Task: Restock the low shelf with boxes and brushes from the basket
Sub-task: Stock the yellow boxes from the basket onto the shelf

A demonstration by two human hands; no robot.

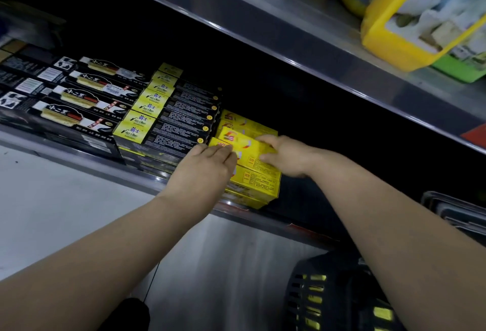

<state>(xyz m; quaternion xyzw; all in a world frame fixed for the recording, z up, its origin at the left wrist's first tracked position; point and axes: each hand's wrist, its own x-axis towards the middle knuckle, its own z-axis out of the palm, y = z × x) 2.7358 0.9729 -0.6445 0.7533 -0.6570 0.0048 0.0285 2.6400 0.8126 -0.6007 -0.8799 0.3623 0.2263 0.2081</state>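
A stack of yellow boxes (pixel 259 180) sits at the front of the low shelf (pixel 79 158). My left hand (pixel 207 166) lies with straight fingers on the left end of the top yellow box (pixel 249 147). My right hand (pixel 285 157) holds that box's right end, thumb on its near side and fingers over its far edge. A black basket (pixel 323 296) with yellow packs showing through its slots stands on the floor at the lower right.
Black-and-yellow boxes (pixel 168 117) stand just left of the yellow stack, with black brush boxes (pixel 76 99) further left. The upper shelf (pixel 328 49) carries yellow containers (pixel 410 22). Dark trays (pixel 457 212) sit at the right. The shelf space right of the yellow stack is dark.
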